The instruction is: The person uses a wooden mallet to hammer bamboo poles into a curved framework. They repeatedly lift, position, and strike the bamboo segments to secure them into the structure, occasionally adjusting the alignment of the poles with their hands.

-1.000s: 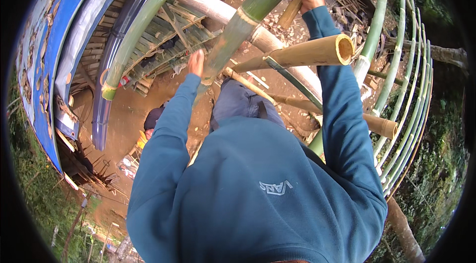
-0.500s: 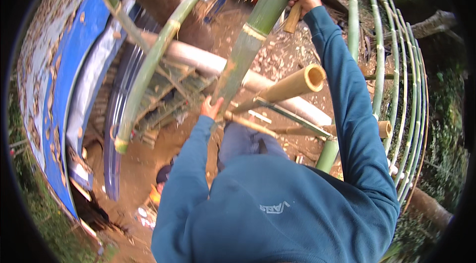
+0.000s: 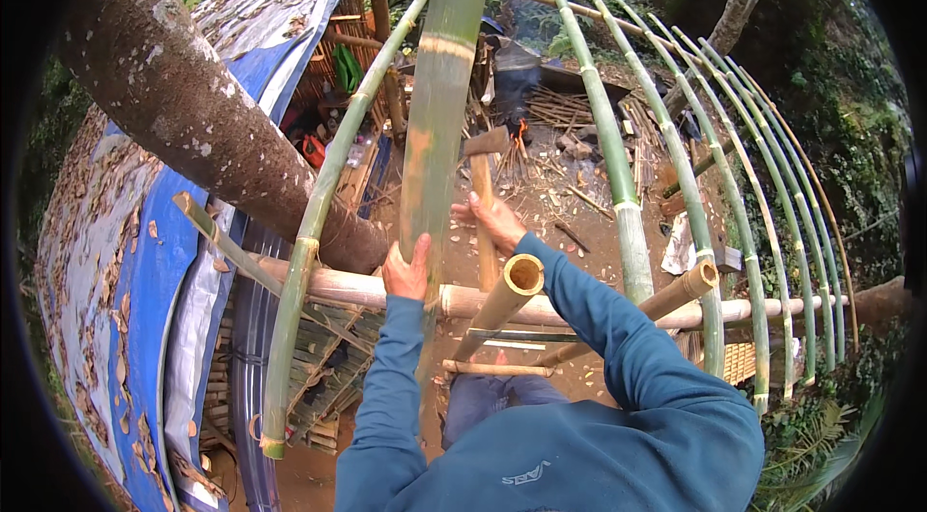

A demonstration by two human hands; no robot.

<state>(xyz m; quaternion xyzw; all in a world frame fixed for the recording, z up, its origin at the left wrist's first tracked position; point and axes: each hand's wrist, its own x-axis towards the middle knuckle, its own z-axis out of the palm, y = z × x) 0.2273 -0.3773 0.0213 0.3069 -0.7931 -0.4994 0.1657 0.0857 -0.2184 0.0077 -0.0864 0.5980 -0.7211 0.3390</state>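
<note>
L hand [image 3: 407,270] is wrapped round the thick green bamboo pole [image 3: 439,116] low on its stem, fingers curled on it w/ thumb up the side — pole stands near upright, running from the hand to the top of frame, just in front of the horizontal bamboo rail [image 3: 386,292]. R hand [image 3: 497,222] grips a wooden handle [image 3: 485,213] that rises to a dark metal head [image 3: 486,142] (looks like a hammer or small hatchet, can't tell which); fingers closed around the shaft. Tool sits just beside the pole on its right, head apart from the stem. Step in hand, as I read it: steadying the pole w/ one hand while the tool is readied to work on it — striking or trimming. Next move prob. calls for a firm L grip so the pole doesn't swing, fingers kept well below the strike line, and a controlled short swing given the perch. Around: cut bamboo stub [image 3: 521,275] pointing up near the R forearm, bent green ribs [image 3: 618,174], tree trunk [image 3: 193,106], blue tarp [image 3: 145,261].
</note>
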